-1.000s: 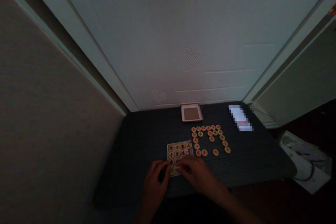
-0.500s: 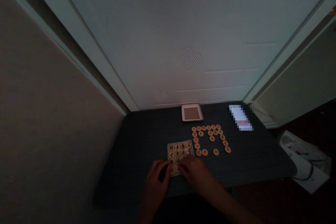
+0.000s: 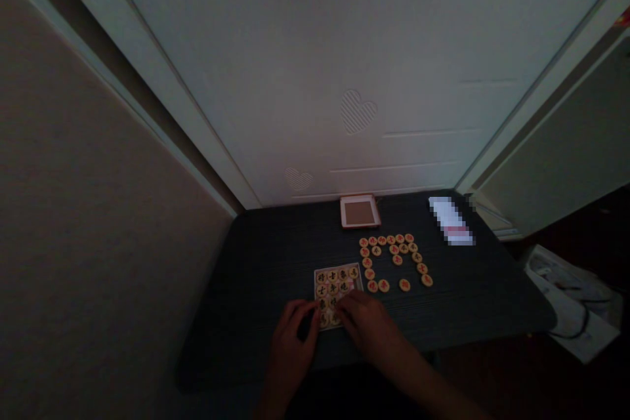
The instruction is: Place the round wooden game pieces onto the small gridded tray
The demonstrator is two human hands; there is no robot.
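Observation:
A shallow box (image 3: pixel 358 280) sits near the front edge of the dark table, holding rows of round Chinese chess pieces (image 3: pixel 333 289) with black characters. At its left rim is my left hand (image 3: pixel 294 331), thumb and forefinger curved together against the edge. My right hand (image 3: pixel 364 320) reaches over the box's right part, fingertips closed at a Chinese chess piece among the lower rows. Those fingers partly cover the pieces beneath. Right of the box, more Chinese chess pieces (image 3: pixel 422 268), many with red characters, lie spread in a rough outline.
A second shallow tray or lid (image 3: pixel 359 225) stands at the table's back edge by the white panel. A pixelated bright phone-like object (image 3: pixel 450 220) lies at the back right. Beyond the dark table (image 3: pixel 266 243), a white box (image 3: pixel 581 338) sits at the lower right.
My right fingers have shifted slightly right, showing more of the piece beside them. My left hand stays at the box's left rim. The loose pieces have not moved.

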